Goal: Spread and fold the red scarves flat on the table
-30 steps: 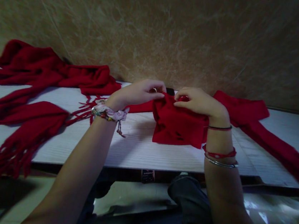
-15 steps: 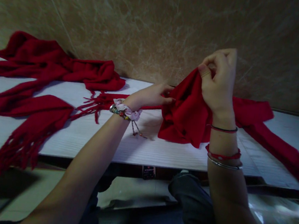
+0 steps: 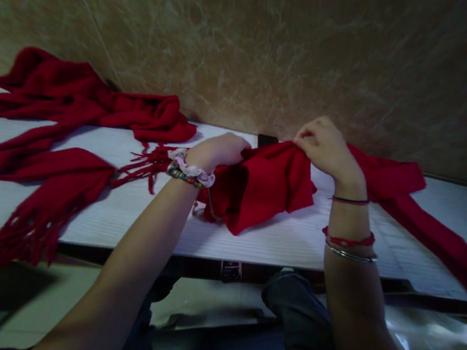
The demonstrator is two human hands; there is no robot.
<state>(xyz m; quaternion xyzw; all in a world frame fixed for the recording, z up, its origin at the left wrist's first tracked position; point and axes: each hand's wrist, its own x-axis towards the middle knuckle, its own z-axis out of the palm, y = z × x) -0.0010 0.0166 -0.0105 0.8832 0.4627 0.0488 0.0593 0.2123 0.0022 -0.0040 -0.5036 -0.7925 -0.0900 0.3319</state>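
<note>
On the dark strip below the surface's [image 3: 126, 227] front edge, a small label [image 3: 231, 272] bears pale writing too tiny to read. The red cloth [image 3: 263, 187] lies mid-surface, reaching towards the back edge, its upper edge pinched between the right hand's [image 3: 320, 146] narrowed fingers, while the left hand [image 3: 228, 151] curls at its left end, fingertips hidden, so I cannot tell whether they grip. Compared with half a second ago, the right hand is lower and the cloth has swung leftward, baring a black object [image 3: 267, 140] at the back edge.
</note>
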